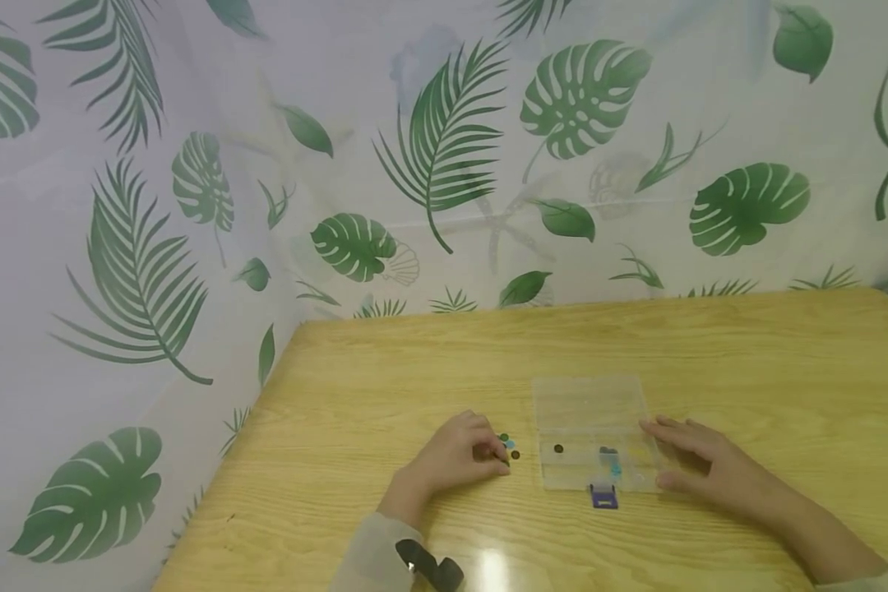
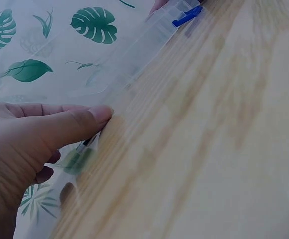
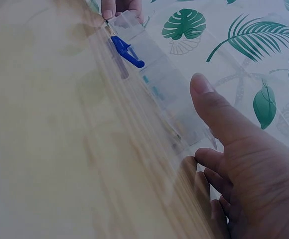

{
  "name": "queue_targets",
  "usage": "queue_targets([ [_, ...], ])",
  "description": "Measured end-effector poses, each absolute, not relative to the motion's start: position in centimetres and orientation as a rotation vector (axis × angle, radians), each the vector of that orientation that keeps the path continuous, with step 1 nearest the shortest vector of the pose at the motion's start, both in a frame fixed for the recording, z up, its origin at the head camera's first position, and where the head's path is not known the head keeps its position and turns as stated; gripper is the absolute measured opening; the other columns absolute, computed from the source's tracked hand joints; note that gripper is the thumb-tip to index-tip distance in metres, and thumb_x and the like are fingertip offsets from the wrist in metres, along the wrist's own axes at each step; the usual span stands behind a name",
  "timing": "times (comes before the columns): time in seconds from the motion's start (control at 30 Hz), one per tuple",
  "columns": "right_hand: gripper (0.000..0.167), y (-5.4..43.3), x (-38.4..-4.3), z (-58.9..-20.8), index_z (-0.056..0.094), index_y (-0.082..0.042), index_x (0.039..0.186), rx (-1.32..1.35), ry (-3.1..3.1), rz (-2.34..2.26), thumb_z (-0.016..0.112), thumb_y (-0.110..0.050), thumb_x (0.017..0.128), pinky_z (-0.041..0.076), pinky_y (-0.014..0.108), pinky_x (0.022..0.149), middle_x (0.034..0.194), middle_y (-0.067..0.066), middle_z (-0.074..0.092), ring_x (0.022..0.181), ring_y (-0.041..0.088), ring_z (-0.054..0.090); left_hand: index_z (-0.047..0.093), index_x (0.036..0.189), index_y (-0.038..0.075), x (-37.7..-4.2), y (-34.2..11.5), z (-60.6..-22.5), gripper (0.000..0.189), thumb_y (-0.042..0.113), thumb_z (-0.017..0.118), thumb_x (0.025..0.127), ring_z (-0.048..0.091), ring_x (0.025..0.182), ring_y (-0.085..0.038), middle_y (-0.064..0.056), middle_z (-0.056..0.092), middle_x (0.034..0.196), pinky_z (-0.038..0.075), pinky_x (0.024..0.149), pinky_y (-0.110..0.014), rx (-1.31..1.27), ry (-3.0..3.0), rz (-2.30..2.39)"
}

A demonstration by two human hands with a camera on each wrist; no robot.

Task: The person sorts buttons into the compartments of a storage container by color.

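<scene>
On the table, the thumb and forefinger of my left hand point(image 1: 459, 448) pinch together at a small dark button-like disc point(image 1: 506, 462), mostly covered by the fingertips. Several similar discs in green, blue and brown point(image 1: 515, 455) lie just past these fingers. To their right is a clear plastic compartment box point(image 1: 566, 475) with its lid point(image 1: 588, 399) laid back and a blue-purple latch point(image 1: 604, 497) at the front. One dark disc point(image 1: 558, 449) sits in its left part; blue and yellow pieces lie farther right. My right hand point(image 3: 249, 149) rests at the box's right end, fingers loose, thumb raised.
The wood-grain table point(image 1: 385, 370) extends around the box. Behind it and at the left hangs a white leaf-print cloth point(image 1: 340, 181). A black band point(image 1: 429, 566) is on the left sleeve.
</scene>
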State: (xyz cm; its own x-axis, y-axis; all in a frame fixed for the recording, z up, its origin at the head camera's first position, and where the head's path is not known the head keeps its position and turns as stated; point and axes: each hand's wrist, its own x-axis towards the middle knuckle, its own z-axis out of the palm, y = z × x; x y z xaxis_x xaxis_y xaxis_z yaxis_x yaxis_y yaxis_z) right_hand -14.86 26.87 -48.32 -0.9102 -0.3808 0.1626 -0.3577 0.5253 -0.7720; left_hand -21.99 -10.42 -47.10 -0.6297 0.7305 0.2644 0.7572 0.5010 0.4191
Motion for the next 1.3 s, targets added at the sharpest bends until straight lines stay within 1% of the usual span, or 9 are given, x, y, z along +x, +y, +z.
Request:
queue_targets([
  [0.2,0.064,26.8,-14.9,-48.3,0.044,-0.015,0.142,-0.691,2.717,-1.390,0.070,-0.016,0.084,0.010,0.074,0.097,0.144,0.030,0.035,0.128,0.062,0.017,0.073,0.087,0.024,-22.0,-10.4,-47.0,0.008,0.031,0.073,0.083,0.039,0.074,-0.002,0.014,0.053,0.077,0.033,0.071,-0.014,-1.378,-2.658,-0.739],
  [0.33,0.063,26.8,-14.8,-48.3,0.044,-0.015,0.142,-0.707,2.733,-1.385,0.070,-0.015,0.084,0.007,0.066,0.104,0.144,0.029,0.036,0.129,0.060,0.019,0.074,0.086,0.023,-22.0,-10.4,-47.0,0.009,0.031,0.073,0.082,0.039,0.073,-0.002,0.013,0.053,0.075,0.032,0.069,-0.014,-1.377,-2.671,-0.734],
  [0.5,0.063,26.8,-14.8,-48.3,0.045,-0.016,0.141,-0.710,2.744,-1.385,0.071,-0.015,0.084,0.008,0.067,0.103,0.142,0.029,0.037,0.128,0.061,0.020,0.072,0.083,0.024,-22.1,-10.4,-47.2,0.011,0.034,0.074,0.081,0.039,0.073,-0.001,0.016,0.051,0.075,0.032,0.069,-0.013,-1.328,-2.751,-0.748],
  [0.57,0.063,26.8,-14.7,-48.3,0.045,-0.016,0.142,-0.719,2.749,-1.383,0.070,-0.015,0.084,0.006,0.057,0.111,0.142,0.029,0.038,0.130,0.057,0.021,0.072,0.082,0.024,-22.2,-10.4,-47.3,0.011,0.035,0.074,0.081,0.039,0.073,0.000,0.017,0.050,0.075,0.032,0.069,-0.012,-1.320,-2.773,-0.746],
  [0.67,0.064,26.8,-14.8,-48.4,0.045,-0.015,0.141,-0.769,2.788,-1.354,0.071,-0.013,0.083,0.004,0.026,0.116,0.140,0.029,0.041,0.141,0.027,0.020,0.071,0.082,0.024,-22.2,-10.4,-47.3,0.011,0.035,0.074,0.081,0.039,0.073,0.000,0.017,0.050,0.075,0.033,0.069,-0.013,-1.320,-2.775,-0.751],
  [0.73,0.064,26.8,-14.8,-48.5,0.046,-0.015,0.141,-0.798,2.818,-1.332,0.072,-0.013,0.083,0.003,0.006,0.106,0.139,0.029,0.043,0.136,0.002,0.019,0.071,0.081,0.025,-22.2,-10.4,-47.3,0.011,0.035,0.075,0.080,0.039,0.073,0.000,0.017,0.050,0.074,0.033,0.068,-0.013,-1.319,-2.764,-0.766],
  [0.8,0.064,26.8,-14.9,-48.5,0.046,-0.015,0.141,-0.815,2.839,-1.316,0.072,-0.013,0.082,0.004,0.001,0.100,0.138,0.028,0.044,0.127,-0.014,0.016,0.071,0.080,0.025,-22.2,-10.3,-47.3,0.011,0.035,0.075,0.080,0.039,0.073,-0.001,0.017,0.049,0.074,0.034,0.068,-0.014,-1.309,-2.752,-0.791],
  [1.2,0.065,26.7,-14.8,-48.7,0.045,-0.016,0.141,-0.816,2.844,-1.311,0.072,-0.013,0.082,0.003,0.002,0.102,0.138,0.029,0.043,0.128,-0.014,0.015,0.074,0.081,0.022,-22.3,-8.2,-46.3,0.010,0.032,0.076,0.080,0.043,0.070,-0.006,0.010,0.055,0.072,0.032,0.067,-0.012,-1.426,-2.518,-0.745],
  [1.3,0.064,26.7,-14.7,-48.5,0.045,-0.015,0.141,-0.771,2.798,-1.347,0.071,-0.014,0.083,0.006,0.036,0.117,0.140,0.030,0.040,0.142,0.020,0.017,0.074,0.081,0.019,-22.4,-7.8,-46.3,0.010,0.028,0.078,0.078,0.044,0.069,-0.009,0.007,0.055,0.071,0.032,0.068,-0.013,-1.470,-2.440,-0.761],
])
